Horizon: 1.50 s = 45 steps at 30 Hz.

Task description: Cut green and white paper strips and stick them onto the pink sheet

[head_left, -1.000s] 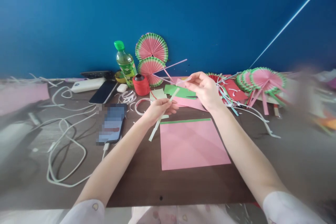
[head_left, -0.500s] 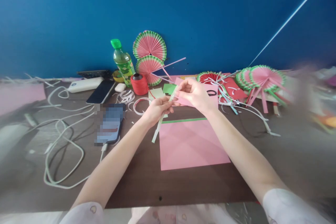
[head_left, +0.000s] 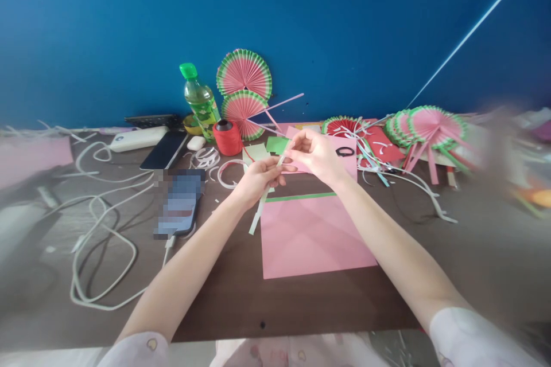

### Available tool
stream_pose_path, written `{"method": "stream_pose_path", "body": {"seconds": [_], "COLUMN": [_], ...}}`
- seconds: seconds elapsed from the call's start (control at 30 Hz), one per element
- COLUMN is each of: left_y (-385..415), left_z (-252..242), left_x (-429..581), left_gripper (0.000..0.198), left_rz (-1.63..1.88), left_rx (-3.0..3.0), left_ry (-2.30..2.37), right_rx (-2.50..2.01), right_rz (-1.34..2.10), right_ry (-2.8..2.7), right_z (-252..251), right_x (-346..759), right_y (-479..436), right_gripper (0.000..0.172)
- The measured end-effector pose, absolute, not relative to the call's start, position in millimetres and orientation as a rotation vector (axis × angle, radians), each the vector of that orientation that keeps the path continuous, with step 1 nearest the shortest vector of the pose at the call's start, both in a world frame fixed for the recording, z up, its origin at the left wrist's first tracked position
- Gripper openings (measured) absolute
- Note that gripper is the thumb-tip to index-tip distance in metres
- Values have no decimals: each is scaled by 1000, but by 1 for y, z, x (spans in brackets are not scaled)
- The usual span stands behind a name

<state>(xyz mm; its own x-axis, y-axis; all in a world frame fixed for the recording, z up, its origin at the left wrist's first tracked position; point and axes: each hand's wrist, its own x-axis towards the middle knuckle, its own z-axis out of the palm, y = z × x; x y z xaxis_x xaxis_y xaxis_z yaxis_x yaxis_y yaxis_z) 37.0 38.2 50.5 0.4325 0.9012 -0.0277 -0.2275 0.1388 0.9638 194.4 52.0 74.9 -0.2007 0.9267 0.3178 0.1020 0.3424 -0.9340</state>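
— What do you have in hand there?

— My left hand (head_left: 257, 179) is closed around a pale paper strip (head_left: 259, 210), gripping it near its upper end. The strip slants down and to the left. Its lower end hangs free over the surface (head_left: 224, 292), just beside the left edge of the pink sheet (head_left: 316, 238).

— And the right?

— My right hand (head_left: 316, 155) meets the left one at the strip's top end, fingertips pinched narrow on that tip. Both hands are raised off the surface, above the sheet's far, green-trimmed edge.

— What lies around them?

— A phone (head_left: 181, 200) on a white cable (head_left: 101, 241) lies to the left of my left hand. Behind the hands stand a red spool (head_left: 228, 137) and a green-capped bottle (head_left: 198, 100), with two pleated paper fans (head_left: 244, 71) leaning against the blue wall (head_left: 129, 23). A heap of fans (head_left: 430, 126) lies on the right, well apart from my hands.
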Motion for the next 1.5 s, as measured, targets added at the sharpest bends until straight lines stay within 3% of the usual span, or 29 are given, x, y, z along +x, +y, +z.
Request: {"method": "stream_pose_path", "body": {"seconds": [1.3, 1.5], "left_y": [34, 31], "left_z": [50, 52], "left_x": [43, 44], "left_gripper": [30, 35], "left_rz": [1006, 1024], "left_rx": [1180, 1196], "left_ry": [878, 869], "right_rx": [-946, -1019], "right_rz": [945, 695], "right_ry": [-1605, -1648], "right_z": [67, 69], "right_x": [192, 192], "right_y": [54, 54], "right_gripper": [13, 6]}}
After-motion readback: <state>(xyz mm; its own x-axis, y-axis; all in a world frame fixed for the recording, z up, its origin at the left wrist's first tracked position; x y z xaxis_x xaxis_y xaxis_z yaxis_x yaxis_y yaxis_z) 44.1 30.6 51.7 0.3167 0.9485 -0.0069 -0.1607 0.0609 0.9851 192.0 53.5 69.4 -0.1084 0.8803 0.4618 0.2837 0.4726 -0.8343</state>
